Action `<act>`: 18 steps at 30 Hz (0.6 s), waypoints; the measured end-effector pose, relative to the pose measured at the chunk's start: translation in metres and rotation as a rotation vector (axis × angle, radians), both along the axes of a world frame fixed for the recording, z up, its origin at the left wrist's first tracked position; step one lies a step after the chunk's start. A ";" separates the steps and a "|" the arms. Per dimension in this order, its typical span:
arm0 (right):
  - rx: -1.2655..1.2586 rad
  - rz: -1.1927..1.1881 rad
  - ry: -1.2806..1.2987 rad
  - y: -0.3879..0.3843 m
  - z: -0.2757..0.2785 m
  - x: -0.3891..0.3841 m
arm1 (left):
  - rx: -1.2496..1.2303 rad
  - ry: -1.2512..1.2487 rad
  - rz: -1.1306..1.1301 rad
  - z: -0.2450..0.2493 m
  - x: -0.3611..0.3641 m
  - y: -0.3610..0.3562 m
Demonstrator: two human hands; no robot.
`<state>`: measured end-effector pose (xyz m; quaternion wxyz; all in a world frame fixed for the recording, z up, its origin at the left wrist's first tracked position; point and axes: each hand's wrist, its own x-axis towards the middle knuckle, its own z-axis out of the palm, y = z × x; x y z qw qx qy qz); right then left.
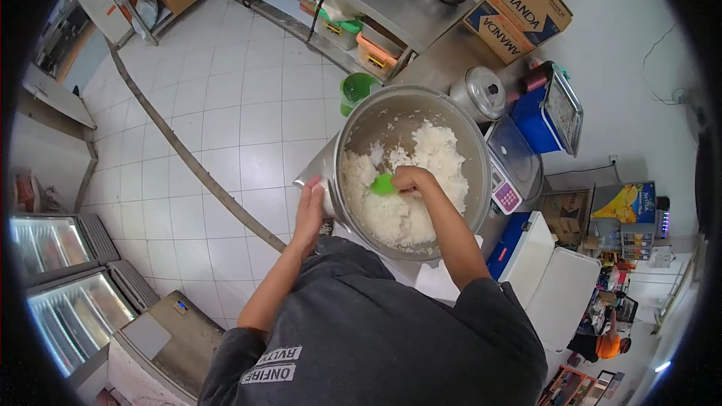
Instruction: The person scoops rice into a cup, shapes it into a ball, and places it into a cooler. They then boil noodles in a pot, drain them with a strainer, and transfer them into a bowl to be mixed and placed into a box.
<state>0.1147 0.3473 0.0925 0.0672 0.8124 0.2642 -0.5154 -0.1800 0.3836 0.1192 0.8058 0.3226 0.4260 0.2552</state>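
Observation:
A large round metal pot (475, 131) stands in front of me, with a thick layer of white rice (440, 152) in it. My right hand (414, 179) is closed round the handle end of a green scoop (383, 185), whose flat part rests on the rice near the middle. At the pot's left side, my left hand (309, 214) lies with its fingers stretched against the metal edge below the rim. It holds nothing that I can see.
Right of the pot are a lidded steel pot (486, 93), a scale (508, 197) and a blue container (532, 122). A green bucket (356, 92) stands behind it. An open white cooler (560, 297) is at the lower right. Another person (608, 346) is far off at the right.

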 end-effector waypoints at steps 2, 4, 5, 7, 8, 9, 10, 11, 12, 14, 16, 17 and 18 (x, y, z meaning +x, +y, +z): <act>0.074 0.588 -0.363 0.000 0.027 0.001 | 0.170 0.098 -0.055 -0.008 0.011 -0.001; 0.191 0.629 -0.442 0.004 0.056 0.004 | 0.449 0.191 -0.103 -0.008 0.016 -0.005; 0.303 0.659 -0.522 0.004 0.061 0.006 | 0.444 0.198 -0.104 -0.017 0.017 -0.005; 0.525 0.633 -0.554 0.013 0.041 0.012 | 0.688 0.365 -0.106 -0.034 0.020 -0.004; 0.586 0.730 -0.550 0.022 0.023 0.015 | 0.682 0.369 -0.112 -0.037 0.020 -0.006; 0.650 0.829 -0.543 0.028 0.015 0.014 | 0.686 0.368 -0.108 -0.029 0.021 -0.005; 0.649 0.832 -0.535 0.025 0.008 0.012 | 0.691 0.368 -0.102 -0.026 0.022 -0.003; 0.687 0.904 -0.502 0.017 0.002 0.007 | 0.685 0.378 -0.100 -0.027 0.023 -0.002; 0.726 0.976 -0.466 0.011 -0.002 0.000 | 0.743 0.377 -0.090 -0.029 0.022 -0.002; 0.682 0.975 -0.409 0.000 0.010 -0.004 | 0.791 0.387 -0.075 -0.029 0.023 -0.001; 0.624 0.958 -0.357 -0.012 0.011 -0.007 | 0.748 0.421 -0.084 -0.028 0.025 -0.002; 0.590 0.928 -0.337 -0.017 0.007 -0.010 | 0.734 0.425 -0.090 -0.029 0.026 -0.003; 0.557 0.899 -0.314 -0.022 0.007 -0.015 | 0.790 0.427 -0.078 -0.031 0.026 -0.002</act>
